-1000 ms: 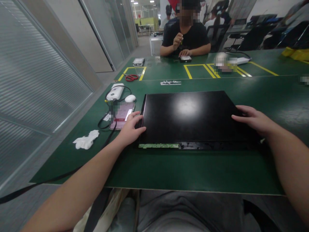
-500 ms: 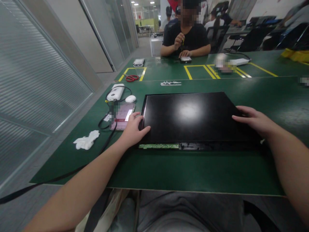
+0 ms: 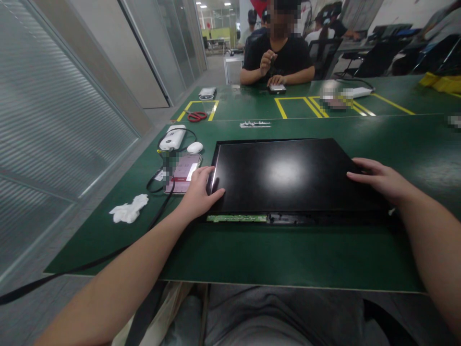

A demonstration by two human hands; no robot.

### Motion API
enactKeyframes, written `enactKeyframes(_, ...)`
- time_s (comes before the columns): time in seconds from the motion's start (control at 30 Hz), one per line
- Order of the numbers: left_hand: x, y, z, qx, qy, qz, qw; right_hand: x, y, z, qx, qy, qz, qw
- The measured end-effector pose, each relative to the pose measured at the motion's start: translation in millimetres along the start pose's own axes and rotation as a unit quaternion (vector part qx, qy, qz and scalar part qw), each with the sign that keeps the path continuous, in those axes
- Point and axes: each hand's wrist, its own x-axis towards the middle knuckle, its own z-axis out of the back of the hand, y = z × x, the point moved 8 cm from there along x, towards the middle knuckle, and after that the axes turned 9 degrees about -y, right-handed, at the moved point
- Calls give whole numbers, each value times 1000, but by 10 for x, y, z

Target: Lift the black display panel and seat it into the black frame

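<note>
A black display panel (image 3: 281,178) lies on the green table in front of me, its glossy face up, inside a dark frame. Along its near edge runs a narrow green circuit board (image 3: 236,218). My left hand (image 3: 202,192) grips the panel's left edge, thumb on the face and fingers at the outer side. On the opposite edge, my right hand (image 3: 378,179) holds the panel between thumb and fingers. The undersides of both grips are hidden.
Left of the panel lie a phone (image 3: 183,173), a white power bank (image 3: 173,138) with a black cable, a white oval case (image 3: 195,147) and a crumpled tissue (image 3: 129,209). Red scissors (image 3: 197,117) and white strips (image 3: 255,124) lie farther back. A person (image 3: 277,57) sits opposite.
The panel's far right corner has shifted slightly left and toward me. My left fingers have moved a little along its edge; the right hand looks nearly still.
</note>
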Motion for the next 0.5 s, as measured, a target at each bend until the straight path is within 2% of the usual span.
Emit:
enactKeyframes(0.1,-1,-1,4,-2,0,6,1000,-64,63,16,36,-5,-45,998)
enactKeyframes(0.3,5,-30,7,8,2,9,1000,-105,224,77,38,-27,-1,999)
enactKeyframes(0.5,4,-60,8,12,2,-8,1000,-85,207,71,54,-41,-12,998)
